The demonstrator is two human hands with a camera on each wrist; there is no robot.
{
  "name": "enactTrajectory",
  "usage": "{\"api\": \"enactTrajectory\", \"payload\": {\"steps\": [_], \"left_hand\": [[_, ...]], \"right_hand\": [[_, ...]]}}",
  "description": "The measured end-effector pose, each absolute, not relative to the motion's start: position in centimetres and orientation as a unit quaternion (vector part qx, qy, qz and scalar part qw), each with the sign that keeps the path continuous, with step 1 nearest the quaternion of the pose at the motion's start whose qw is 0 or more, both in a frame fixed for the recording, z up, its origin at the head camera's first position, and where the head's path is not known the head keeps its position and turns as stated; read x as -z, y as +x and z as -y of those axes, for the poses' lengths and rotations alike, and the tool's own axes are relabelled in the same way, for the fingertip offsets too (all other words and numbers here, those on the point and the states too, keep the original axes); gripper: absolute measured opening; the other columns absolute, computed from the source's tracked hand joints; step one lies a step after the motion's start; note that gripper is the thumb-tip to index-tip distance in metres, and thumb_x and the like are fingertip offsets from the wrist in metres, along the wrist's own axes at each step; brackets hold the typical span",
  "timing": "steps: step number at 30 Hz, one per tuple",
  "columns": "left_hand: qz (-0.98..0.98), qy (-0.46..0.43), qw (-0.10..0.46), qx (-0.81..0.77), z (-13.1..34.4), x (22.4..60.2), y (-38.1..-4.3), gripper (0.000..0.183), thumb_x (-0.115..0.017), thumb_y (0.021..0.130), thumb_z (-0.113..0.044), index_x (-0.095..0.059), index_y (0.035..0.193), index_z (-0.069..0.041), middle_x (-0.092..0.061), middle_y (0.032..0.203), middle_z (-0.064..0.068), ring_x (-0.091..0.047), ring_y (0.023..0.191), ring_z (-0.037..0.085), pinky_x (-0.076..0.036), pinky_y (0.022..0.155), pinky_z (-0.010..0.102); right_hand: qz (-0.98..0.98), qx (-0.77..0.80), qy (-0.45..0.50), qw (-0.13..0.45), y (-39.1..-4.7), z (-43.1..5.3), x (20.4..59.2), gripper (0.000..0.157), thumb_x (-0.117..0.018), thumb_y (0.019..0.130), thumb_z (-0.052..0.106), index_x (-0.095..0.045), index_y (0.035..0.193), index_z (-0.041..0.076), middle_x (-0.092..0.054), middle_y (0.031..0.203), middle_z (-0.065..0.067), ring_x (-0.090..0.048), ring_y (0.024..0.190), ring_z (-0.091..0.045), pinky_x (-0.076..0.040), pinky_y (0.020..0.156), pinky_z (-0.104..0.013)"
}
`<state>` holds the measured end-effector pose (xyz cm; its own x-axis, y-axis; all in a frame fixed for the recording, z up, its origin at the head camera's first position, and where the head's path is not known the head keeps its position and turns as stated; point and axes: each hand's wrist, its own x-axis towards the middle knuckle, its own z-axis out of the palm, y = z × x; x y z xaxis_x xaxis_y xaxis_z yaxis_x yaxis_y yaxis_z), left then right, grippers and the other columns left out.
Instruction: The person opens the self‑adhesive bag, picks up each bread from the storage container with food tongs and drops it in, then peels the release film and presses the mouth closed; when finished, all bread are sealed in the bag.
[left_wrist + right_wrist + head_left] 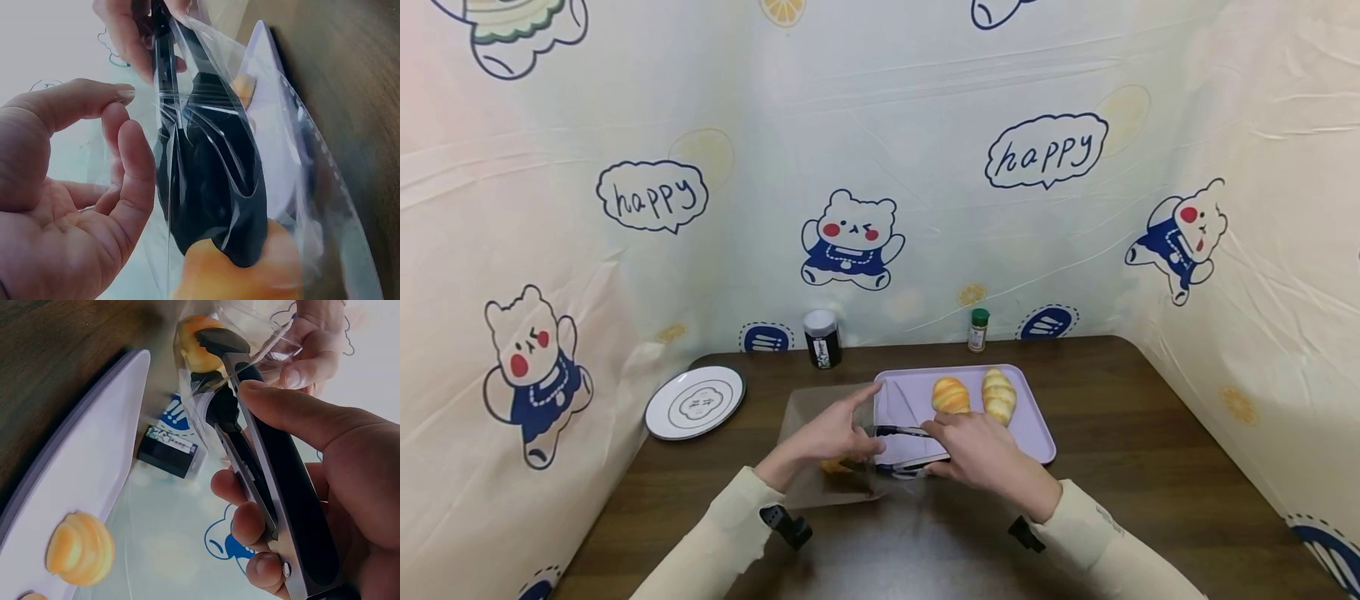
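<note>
My right hand [981,454] grips a pair of kitchen tongs [284,481] with black heads and metal arms. The heads reach inside a clear plastic bag [312,206] and sit at an orange-yellow bread roll [199,355] within it. At the bag's mouth, my left hand [831,429] has its thumb and fingers brought together on the film, seen close up in the left wrist view. On a lilac tray [1037,437], behind my right hand, lie a round striped roll [951,394] and a longer pale roll [999,396].
A white plate [662,417] with a dark rim stands at the table's left edge. A dark jar [822,342] with a pale lid and a green-capped spice bottle [977,332] stand along the back. A printed cloth [925,233] hangs behind the table.
</note>
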<state>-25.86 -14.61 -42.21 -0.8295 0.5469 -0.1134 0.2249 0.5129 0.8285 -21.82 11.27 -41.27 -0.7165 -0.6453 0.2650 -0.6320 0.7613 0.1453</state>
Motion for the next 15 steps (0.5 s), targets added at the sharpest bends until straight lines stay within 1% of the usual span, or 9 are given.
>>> {"api": "enactTrajectory", "payload": {"steps": [2,4,7,9,11,15], "left_hand": [[-0.846,0.223,0.187,-0.446,14.64,42.14,-25.81,0.097,-0.078,0.086,-0.019,-0.016,0.161,-0.018,-0.070,0.077,0.006,-0.069,0.065,0.026,-0.054,0.064,0.031],[-0.843,0.224,0.192,-0.450,14.55,42.19,-25.76,0.097,-0.078,0.086,-0.019,-0.016,0.161,-0.017,-0.070,0.076,0.005,-0.069,0.066,0.024,-0.054,0.063,0.030],[-0.840,0.220,0.205,-0.451,14.28,42.40,-25.65,0.096,-0.077,0.087,-0.019,-0.016,0.161,-0.020,-0.070,0.073,0.004,-0.067,0.063,0.019,-0.049,0.054,0.026],[-0.839,0.221,0.209,-0.451,14.06,42.55,-25.58,0.096,-0.077,0.086,-0.019,-0.017,0.161,-0.022,-0.070,0.073,0.001,-0.066,0.063,0.016,-0.046,0.051,0.025],[-0.837,0.222,0.213,-0.453,13.88,42.65,-25.51,0.095,-0.077,0.086,-0.018,-0.018,0.161,-0.024,-0.070,0.070,0.002,-0.065,0.062,0.016,-0.043,0.049,0.025],[-0.830,0.226,0.212,-0.464,13.69,42.75,-25.38,0.095,-0.077,0.085,-0.015,-0.018,0.161,-0.023,-0.071,0.071,0.003,-0.068,0.066,0.015,-0.047,0.056,0.026]], "right_hand": [[0.923,0.028,0.348,0.161,-21.75,-11.29,41.25,0.053,-0.080,0.075,0.056,-0.071,0.112,0.020,-0.073,0.101,0.001,-0.064,0.066,-0.017,-0.050,0.052,-0.033],[0.923,0.028,0.348,0.164,-21.70,-11.26,41.20,0.052,-0.080,0.076,0.056,-0.071,0.112,0.020,-0.073,0.100,0.002,-0.064,0.066,-0.017,-0.050,0.051,-0.032],[0.925,0.020,0.342,0.162,-21.67,-11.07,41.14,0.052,-0.079,0.076,0.057,-0.071,0.113,0.020,-0.072,0.099,0.002,-0.065,0.066,-0.017,-0.049,0.050,-0.032],[0.927,0.019,0.337,0.163,-21.68,-10.90,41.12,0.052,-0.079,0.076,0.057,-0.071,0.112,0.020,-0.072,0.097,0.003,-0.064,0.067,-0.016,-0.048,0.050,-0.032],[0.927,0.025,0.337,0.166,-21.68,-10.73,41.13,0.052,-0.080,0.075,0.057,-0.071,0.111,0.020,-0.071,0.094,0.004,-0.063,0.066,-0.016,-0.047,0.049,-0.032],[0.920,0.042,0.346,0.178,-21.64,-10.48,41.20,0.052,-0.081,0.074,0.057,-0.071,0.109,0.020,-0.069,0.089,0.004,-0.062,0.065,-0.014,-0.046,0.048,-0.031]]}}
